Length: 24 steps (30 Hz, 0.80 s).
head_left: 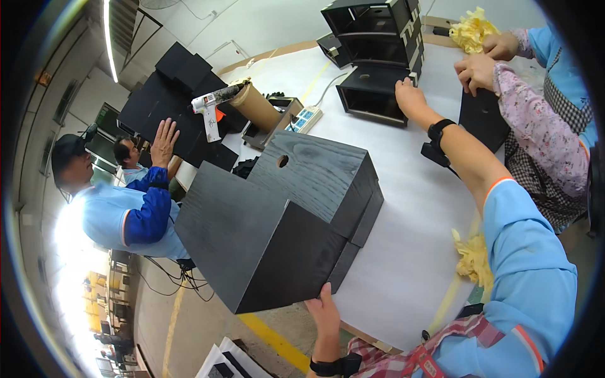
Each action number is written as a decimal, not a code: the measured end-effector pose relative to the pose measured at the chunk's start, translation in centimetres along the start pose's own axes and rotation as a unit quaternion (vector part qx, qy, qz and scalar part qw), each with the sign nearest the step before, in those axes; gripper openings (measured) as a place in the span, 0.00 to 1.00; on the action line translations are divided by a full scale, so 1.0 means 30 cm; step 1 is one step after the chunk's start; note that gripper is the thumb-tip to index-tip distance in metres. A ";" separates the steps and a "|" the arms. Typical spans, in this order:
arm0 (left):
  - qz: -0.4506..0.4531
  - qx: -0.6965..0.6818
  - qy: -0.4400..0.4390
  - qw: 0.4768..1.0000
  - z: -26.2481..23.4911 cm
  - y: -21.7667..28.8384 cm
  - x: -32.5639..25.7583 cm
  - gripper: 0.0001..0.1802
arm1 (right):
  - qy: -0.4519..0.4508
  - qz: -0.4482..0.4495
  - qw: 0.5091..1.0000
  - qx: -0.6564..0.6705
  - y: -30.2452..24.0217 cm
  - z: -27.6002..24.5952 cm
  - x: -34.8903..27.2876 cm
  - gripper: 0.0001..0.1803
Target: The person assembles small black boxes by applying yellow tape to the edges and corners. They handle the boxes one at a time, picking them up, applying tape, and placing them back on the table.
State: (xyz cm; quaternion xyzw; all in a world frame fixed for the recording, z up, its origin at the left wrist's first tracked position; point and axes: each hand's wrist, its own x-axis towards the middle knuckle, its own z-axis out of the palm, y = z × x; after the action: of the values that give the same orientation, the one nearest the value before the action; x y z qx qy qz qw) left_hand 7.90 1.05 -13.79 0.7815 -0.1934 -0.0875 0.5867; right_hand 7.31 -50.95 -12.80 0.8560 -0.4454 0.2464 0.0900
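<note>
My left hand (324,310) grips the near lower edge of a large black wood-grain box (265,252), thumb up against its face and the other fingers hidden beneath. This box stands beside another black box (309,170) with a round hole in its face. My right arm reaches far across the table. My right hand (411,99) is closed on the upper right corner of an open-fronted black box (372,97). Behind and above that one rises a stack of similar open black boxes (378,47).
A white-and-black glue gun (211,110) rests by a brown cardboard tube (258,110). A power strip (304,118) lies near it. Yellow cloths (474,258) sit on the white-covered table (409,252). Co-workers stand at right, handling a black panel (482,120), and at left beside stacked black boxes (157,101).
</note>
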 end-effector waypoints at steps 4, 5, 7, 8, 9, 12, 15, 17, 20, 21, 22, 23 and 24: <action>0.013 0.025 0.017 0.999 -0.003 0.003 -0.001 0.34 | 0.007 -0.009 0.996 0.092 0.052 -0.221 -0.066 0.07; 0.018 0.011 0.010 1.000 0.000 0.020 0.005 0.35 | -0.066 0.042 0.987 0.138 0.095 -0.250 -0.078 0.08; 0.016 -0.018 0.006 1.000 -0.004 0.036 0.001 0.38 | -0.216 0.132 0.941 0.225 0.097 -0.357 -0.125 0.08; 0.036 -0.008 0.005 0.999 -0.010 -0.001 0.017 0.38 | -0.225 0.191 0.912 0.285 0.093 -0.405 -0.171 0.09; 0.061 -0.001 0.000 0.998 -0.008 -0.058 0.048 0.39 | -0.271 0.202 0.882 0.329 0.138 -0.411 -0.208 0.09; 0.115 0.093 -0.001 0.989 -0.022 -0.090 0.071 0.40 | -0.329 0.372 0.707 0.502 0.169 -0.446 -0.362 0.17; 0.117 0.037 0.026 0.992 -0.042 -0.012 0.008 0.39 | -0.316 0.390 0.648 0.573 0.211 -0.511 -0.493 0.18; 0.095 -0.019 0.034 0.995 -0.063 0.008 -0.065 0.39 | -0.302 0.387 0.631 0.600 0.256 -0.596 -0.575 0.17; 0.067 0.042 -0.039 0.996 -0.151 -0.028 -0.191 0.35 | -0.273 0.361 0.621 0.640 0.303 -0.741 -0.688 0.17; 0.038 0.020 -0.056 0.998 -0.177 -0.063 -0.213 0.33 | -0.259 0.343 0.619 0.658 0.321 -0.790 -0.718 0.18; 0.008 -0.003 -0.078 0.997 -0.197 -0.105 -0.233 0.32 | -0.306 0.293 0.619 0.662 0.350 -0.830 -0.741 0.21; -0.023 -0.025 -0.101 0.994 -0.217 -0.146 -0.260 0.30 | -0.302 0.245 0.616 0.684 0.359 -0.856 -0.761 0.17; -0.031 -0.068 -0.106 0.992 -0.221 -0.083 -0.308 0.30 | -0.322 0.171 0.606 0.707 0.371 -0.891 -0.787 0.12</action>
State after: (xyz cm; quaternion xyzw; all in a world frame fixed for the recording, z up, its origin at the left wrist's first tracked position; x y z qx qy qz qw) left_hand 2.39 11.25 -15.03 0.7318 -0.2236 -0.2009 0.6116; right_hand -22.18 -30.54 -2.32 0.5860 -0.2709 0.2037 -0.7360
